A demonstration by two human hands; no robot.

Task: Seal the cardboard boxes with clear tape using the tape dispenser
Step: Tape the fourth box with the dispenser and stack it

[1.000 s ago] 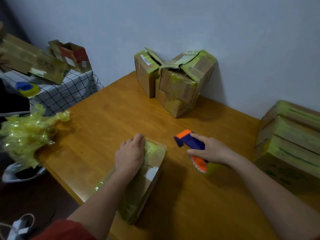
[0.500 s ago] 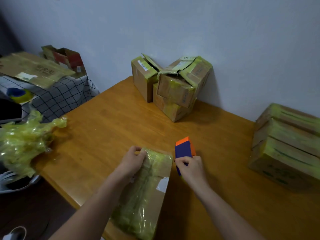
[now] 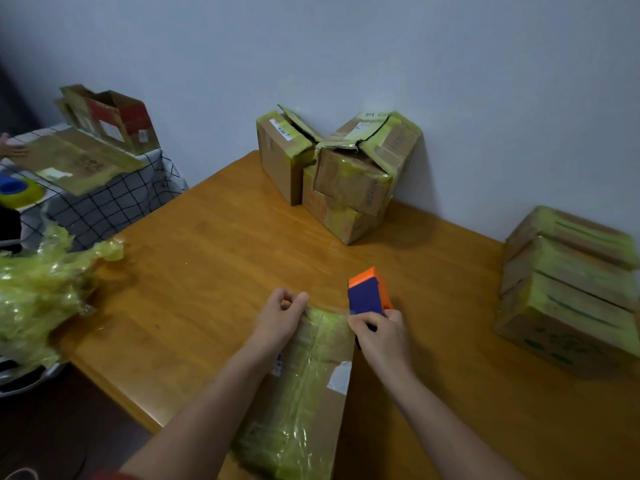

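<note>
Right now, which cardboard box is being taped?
The flat box at the table's near edge: left hand pinches its far end, right hand holds the tape dispenser at its corner. The others lie beyond both hands.

Dim, bluish indoor light, soft and even. The stacked boxes [image 3: 346, 181] cast faint shadows toward 3 o'clock on the table [image 3: 214, 258]. Small glints on the crumpled plastic [image 3: 38, 289] at 9 o'clock. Wide-angle bending at the edges; corners darken, detail soft
</note>
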